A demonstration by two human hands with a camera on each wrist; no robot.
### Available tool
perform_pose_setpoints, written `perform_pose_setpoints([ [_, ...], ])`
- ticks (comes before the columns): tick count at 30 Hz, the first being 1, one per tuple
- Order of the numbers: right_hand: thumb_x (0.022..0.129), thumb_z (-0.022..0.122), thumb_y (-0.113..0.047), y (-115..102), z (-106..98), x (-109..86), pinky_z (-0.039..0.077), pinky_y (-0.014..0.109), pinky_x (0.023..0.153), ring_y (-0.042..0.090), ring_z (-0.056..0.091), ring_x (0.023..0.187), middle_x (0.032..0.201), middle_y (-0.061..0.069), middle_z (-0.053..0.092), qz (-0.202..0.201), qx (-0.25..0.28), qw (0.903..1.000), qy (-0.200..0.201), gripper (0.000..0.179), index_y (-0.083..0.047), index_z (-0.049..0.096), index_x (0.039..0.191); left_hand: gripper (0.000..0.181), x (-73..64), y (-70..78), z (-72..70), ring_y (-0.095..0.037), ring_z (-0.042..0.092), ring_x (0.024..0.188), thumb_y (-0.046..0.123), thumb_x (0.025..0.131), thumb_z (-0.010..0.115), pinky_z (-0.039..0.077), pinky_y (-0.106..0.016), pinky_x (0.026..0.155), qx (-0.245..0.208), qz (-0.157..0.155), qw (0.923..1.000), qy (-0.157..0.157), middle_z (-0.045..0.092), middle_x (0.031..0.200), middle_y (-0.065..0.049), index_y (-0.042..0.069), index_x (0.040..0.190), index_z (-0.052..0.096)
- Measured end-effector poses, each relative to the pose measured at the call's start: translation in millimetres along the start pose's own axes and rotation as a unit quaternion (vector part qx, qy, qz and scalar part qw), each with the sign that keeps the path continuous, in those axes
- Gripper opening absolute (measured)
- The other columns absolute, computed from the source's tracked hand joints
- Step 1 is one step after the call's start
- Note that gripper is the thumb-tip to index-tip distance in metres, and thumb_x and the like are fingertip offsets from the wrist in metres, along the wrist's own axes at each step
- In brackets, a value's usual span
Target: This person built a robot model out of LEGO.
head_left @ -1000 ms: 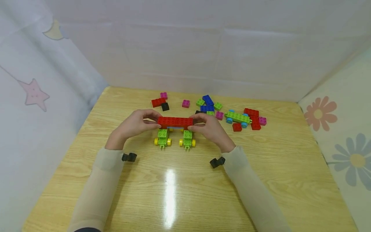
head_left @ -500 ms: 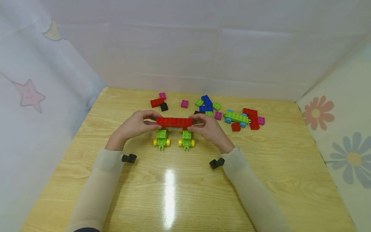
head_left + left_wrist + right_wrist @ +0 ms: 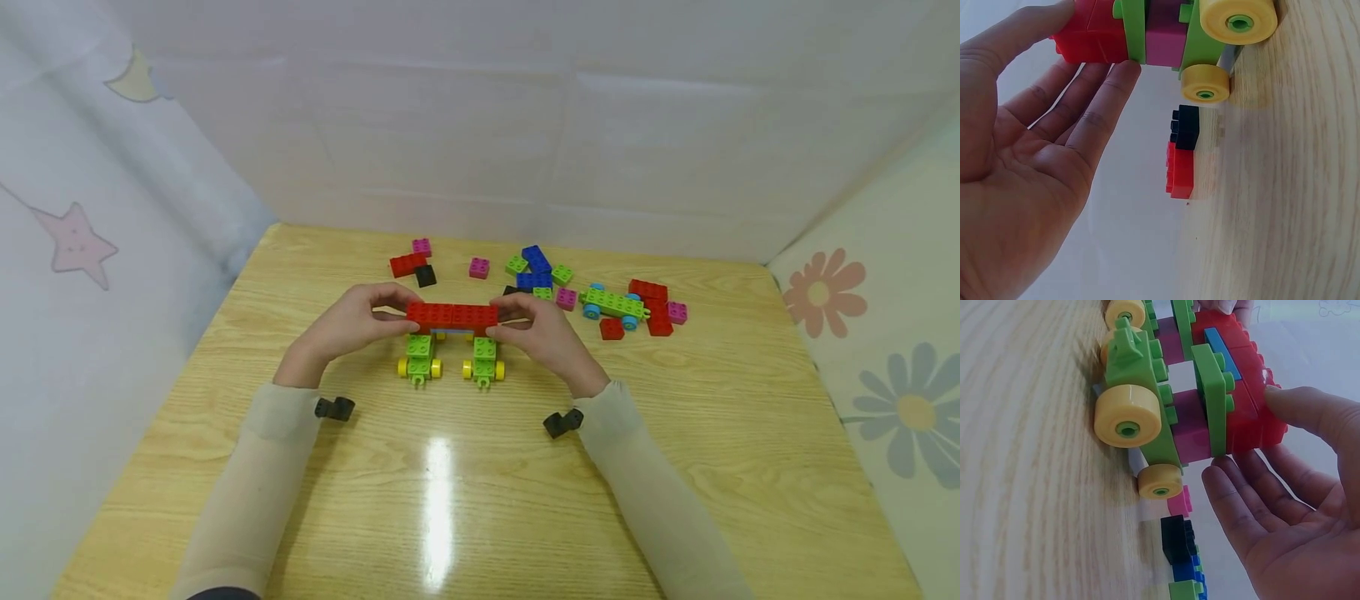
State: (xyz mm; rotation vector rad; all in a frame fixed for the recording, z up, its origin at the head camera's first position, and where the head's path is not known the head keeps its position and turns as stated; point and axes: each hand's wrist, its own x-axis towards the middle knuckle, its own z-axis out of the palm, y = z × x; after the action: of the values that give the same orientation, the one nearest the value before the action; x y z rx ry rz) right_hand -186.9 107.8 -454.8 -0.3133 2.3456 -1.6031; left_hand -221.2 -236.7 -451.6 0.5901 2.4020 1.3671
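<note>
Red building bricks (image 3: 452, 317) lie end to end across two wheeled stacks. My left hand (image 3: 348, 323) grips their left end, thumb at the near side and fingers behind. My right hand (image 3: 546, 335) holds the right end the same way. Beneath stand a left green wheeled base (image 3: 419, 368) and a right green wheeled base (image 3: 483, 370), both with yellow wheels. In the right wrist view, a pink brick (image 3: 1191, 428) and a green plate (image 3: 1210, 400) sit between base and red bricks. A blue piece (image 3: 1222, 353) shows under the red bricks.
Behind the hands lie loose bricks: a red brick (image 3: 407, 265), a black brick (image 3: 425, 275), a pink brick (image 3: 479, 267) and blue bricks (image 3: 534, 281). To the right is a green car base (image 3: 615, 303) with blue wheels, near more red bricks (image 3: 649, 291). A curtain (image 3: 480, 150) hangs behind the table.
</note>
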Motion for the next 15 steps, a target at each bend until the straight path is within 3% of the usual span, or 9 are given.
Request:
perform_pose_setpoints([
  [15, 0.106, 0.080, -0.028, -8.7, -6.1, -5.4, 0.064, 0.051, 0.110, 0.030, 0.074, 0.130, 0.145, 0.004, 0.073, 0.002, -0.019, 0.9998, -0.007, 0.043, -0.018, 0.071, 0.146, 0.032, -0.8, 1.2, 0.0, -0.030, 0.069, 0.128, 0.018, 0.105, 0.081, 0.063, -0.030, 0.104, 0.000, 0.005, 1.0000, -0.002, 0.073, 0.136, -0.012, 0.009, 0.135, 0.074],
])
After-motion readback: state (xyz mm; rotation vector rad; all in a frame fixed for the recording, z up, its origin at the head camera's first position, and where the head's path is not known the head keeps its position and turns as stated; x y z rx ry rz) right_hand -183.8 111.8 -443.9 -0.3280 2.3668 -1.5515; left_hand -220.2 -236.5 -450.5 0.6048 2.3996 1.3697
